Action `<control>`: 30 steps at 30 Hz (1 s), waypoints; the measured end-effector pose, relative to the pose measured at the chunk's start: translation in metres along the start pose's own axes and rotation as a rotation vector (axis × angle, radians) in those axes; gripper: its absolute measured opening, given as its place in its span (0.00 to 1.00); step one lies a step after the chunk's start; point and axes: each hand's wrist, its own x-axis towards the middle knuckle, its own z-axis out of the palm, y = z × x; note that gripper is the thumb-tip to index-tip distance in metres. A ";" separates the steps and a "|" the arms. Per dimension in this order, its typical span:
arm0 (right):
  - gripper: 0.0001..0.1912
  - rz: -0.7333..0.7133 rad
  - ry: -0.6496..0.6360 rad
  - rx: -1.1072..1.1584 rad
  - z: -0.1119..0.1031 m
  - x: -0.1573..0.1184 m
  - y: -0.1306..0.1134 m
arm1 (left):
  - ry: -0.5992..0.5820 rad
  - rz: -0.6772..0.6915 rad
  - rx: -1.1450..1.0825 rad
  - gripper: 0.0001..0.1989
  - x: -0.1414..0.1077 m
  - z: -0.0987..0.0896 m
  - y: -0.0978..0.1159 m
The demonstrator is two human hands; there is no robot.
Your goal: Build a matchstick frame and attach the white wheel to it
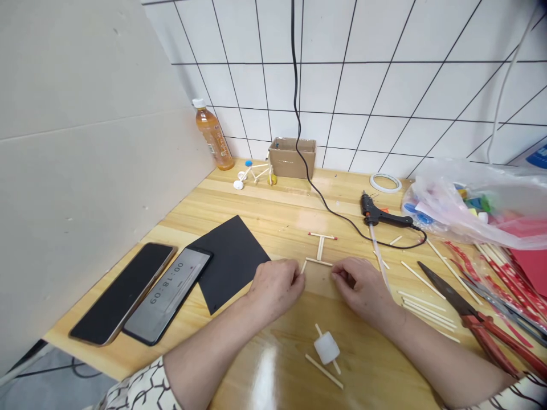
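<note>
Head view: left hand (276, 287) pinching a short wooden stick (303, 266), tilted; right hand (361, 287) pressed together just beside the end of an I-shaped stick frame (320, 248), contact unclear. Frame flat on a pine tabletop (273, 199), just ahead of both hands. Hot glue gun (376, 213) to its right, black card (231, 262) to its left, white foam cube (327, 348) nearer the body.

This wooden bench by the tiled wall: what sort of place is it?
Probably a small craft workspace: a hot glue gun, loose wooden sticks and a little stick-built bicycle model all point to handmade modelling.
</note>
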 end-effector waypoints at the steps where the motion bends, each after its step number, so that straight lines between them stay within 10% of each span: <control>1: 0.05 -0.001 0.000 -0.001 0.000 0.000 0.000 | -0.002 -0.002 0.000 0.12 0.000 0.000 0.000; 30: 0.05 -0.016 0.000 -0.002 -0.001 0.000 -0.001 | -0.042 -0.001 0.004 0.14 0.000 -0.004 0.003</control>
